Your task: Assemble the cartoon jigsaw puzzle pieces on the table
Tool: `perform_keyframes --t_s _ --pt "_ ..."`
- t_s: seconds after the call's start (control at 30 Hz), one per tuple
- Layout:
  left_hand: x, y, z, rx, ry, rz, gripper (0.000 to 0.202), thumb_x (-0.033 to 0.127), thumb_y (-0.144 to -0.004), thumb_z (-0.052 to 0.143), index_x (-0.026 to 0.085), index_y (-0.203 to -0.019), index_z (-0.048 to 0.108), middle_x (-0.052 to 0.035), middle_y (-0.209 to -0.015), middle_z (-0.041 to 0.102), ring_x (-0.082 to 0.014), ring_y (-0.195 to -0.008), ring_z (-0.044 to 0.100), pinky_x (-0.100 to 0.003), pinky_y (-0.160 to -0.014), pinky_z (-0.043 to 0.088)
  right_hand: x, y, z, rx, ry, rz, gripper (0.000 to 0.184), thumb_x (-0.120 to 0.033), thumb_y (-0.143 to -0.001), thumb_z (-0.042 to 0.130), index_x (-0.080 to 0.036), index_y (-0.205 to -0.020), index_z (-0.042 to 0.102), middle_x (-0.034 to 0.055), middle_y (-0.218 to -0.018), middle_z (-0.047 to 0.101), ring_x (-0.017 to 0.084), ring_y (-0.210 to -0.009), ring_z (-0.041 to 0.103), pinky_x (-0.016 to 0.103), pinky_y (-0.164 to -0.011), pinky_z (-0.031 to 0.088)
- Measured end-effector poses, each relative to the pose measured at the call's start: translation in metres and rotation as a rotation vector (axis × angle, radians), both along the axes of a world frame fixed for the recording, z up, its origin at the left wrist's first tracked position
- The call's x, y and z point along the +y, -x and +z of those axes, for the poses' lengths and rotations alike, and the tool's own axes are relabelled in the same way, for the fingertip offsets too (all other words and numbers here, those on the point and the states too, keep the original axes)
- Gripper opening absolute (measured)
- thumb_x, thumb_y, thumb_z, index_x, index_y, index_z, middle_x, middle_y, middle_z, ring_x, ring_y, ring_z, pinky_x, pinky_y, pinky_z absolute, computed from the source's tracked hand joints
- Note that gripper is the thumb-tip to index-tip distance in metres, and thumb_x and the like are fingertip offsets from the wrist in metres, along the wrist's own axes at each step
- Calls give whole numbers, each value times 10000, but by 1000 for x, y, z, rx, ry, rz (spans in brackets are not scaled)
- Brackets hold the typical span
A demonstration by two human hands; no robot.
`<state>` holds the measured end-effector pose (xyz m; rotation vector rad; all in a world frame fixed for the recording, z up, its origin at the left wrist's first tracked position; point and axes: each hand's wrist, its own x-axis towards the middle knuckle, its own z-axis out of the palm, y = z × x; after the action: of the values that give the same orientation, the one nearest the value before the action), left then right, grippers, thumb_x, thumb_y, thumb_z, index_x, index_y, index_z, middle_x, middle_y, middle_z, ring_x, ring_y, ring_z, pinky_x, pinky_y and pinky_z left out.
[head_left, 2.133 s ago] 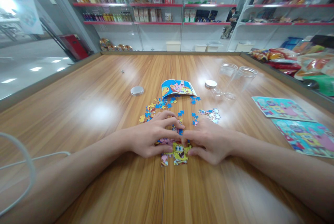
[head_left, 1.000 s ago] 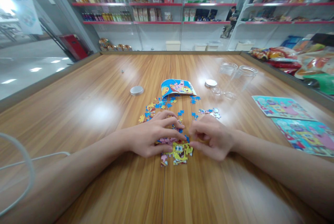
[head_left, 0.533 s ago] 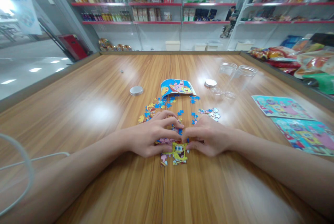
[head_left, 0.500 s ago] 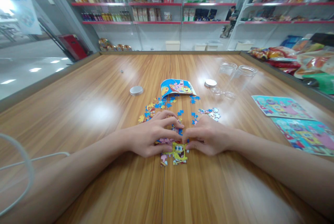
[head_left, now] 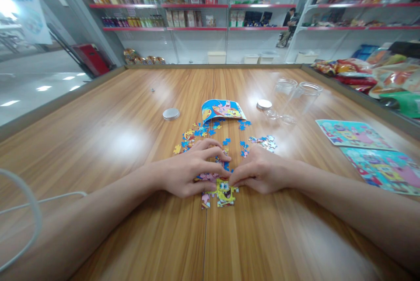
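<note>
Right hand (head_left: 260,171) changed: half a second ago index was bent beside the puzzle (head_left: 225,192), now straightened, tip down on its upper right edge. Left hand (head_left: 192,171) same spot as before. Puzzle at frame centre, slightly low, part-built: yellow cartoon face, big blue eyes, open mouth; pink and blue bits up and left, partly under left hand; lower edge uneven, gap between face and pink-white piece. Grip: left unclenched, fingers spread over puzzle, thumb on it; right has index and thumb close together at the edge, can't tell if pinching a piece. Counts: 2 hands, 1 curved card (head_left: 223,109) upper centre, 2 lids (head_left: 171,114) either side of it, 2 clear jars (head_left: 306,93) upper right, 2 flat cards (head_left: 356,134) right. Loose pieces (head_left: 204,130) mid-frame, overlapping, too many to count.
</note>
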<state>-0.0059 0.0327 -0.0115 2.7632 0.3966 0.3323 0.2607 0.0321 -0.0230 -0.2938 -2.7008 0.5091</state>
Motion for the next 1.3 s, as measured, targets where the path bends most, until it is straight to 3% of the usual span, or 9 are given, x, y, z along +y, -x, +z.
perform_keyframes --t_s 0.13,0.27,0.43,0.6,0.7,0.87,1.13,1.23,1.3 --pt "0 1 -1 -19 2 -3 341 332 -908 667 293 -1247 669 -93 -1361 564 -332 -1310 408 -562 -1154 362 2 0 -1 -21 8 37 259 -96 -892 533 -194 -981 756 19 -711 741 110 -579 643 239 -540 373" --pt "0 1 -1 -8 -1 1 341 333 -909 665 289 -1247 664 -97 -1364 559 -336 -1315 404 -563 -1154 363 0 -1 -3 -5 -16 0 209 -128 -898 547 -206 -954 734 0 -693 723 104 -566 624 237 -538 361" --pt "0 0 -1 5 -1 5 325 347 -920 652 276 -1237 668 -100 -1367 552 -337 -1317 396 -564 -1163 342 -1 -1 -4 183 -60 -98 219 -97 -828 505 -204 -864 693 -55 -536 583 82 -447 505 229 -483 305" --pt "1 0 0 4 -2 -5 342 356 -928 647 285 -1263 661 -102 -1384 545 -337 -1331 379 -564 -1160 338 1 2 -5 145 -5 69 255 -20 -685 466 -189 -688 657 -35 -580 632 74 -516 561 196 -517 361" --pt "0 0 0 5 1 -8 342 359 -928 648 284 -1261 662 -102 -1385 544 -335 -1332 380 -558 -1158 343 0 3 -6 137 -28 76 245 -25 -676 468 -185 -676 654 -29 -574 634 80 -508 554 207 -501 348" --pt "0 0 -1 -7 -3 -5 329 341 -915 661 274 -1237 673 -101 -1360 557 -335 -1318 399 -555 -1158 348 -4 5 -4 235 -132 -7 243 -49 -791 481 -189 -753 676 -28 -586 637 81 -482 526 242 -494 314" --pt "-3 -1 1 -18 -57 1 327 341 -911 674 284 -1233 671 -105 -1334 579 -342 -1315 418 -557 -1143 369 -6 6 -1 8 -124 43 274 -36 -755 476 -195 -782 698 -22 -600 648 102 -525 553 269 -506 291" --pt "-6 -3 -2 -123 -138 4 250 383 -896 700 222 -1087 690 -107 -1195 655 -337 -1276 477 -532 -1120 396 -9 6 1 -20 -187 -28 346 -74 -772 493 -223 -1004 702 -31 -674 675 108 -535 537 276 -510 264" --pt "-6 -4 -7 -252 -223 50 219 373 -918 686 194 -1044 670 -83 -1026 697 -281 -1141 569 -484 -1089 425 -11 7 2 -55 -240 -103 458 -102 -796 496 -249 -1204 640 -39 -689 672 112 -517 507 277 -512 241"
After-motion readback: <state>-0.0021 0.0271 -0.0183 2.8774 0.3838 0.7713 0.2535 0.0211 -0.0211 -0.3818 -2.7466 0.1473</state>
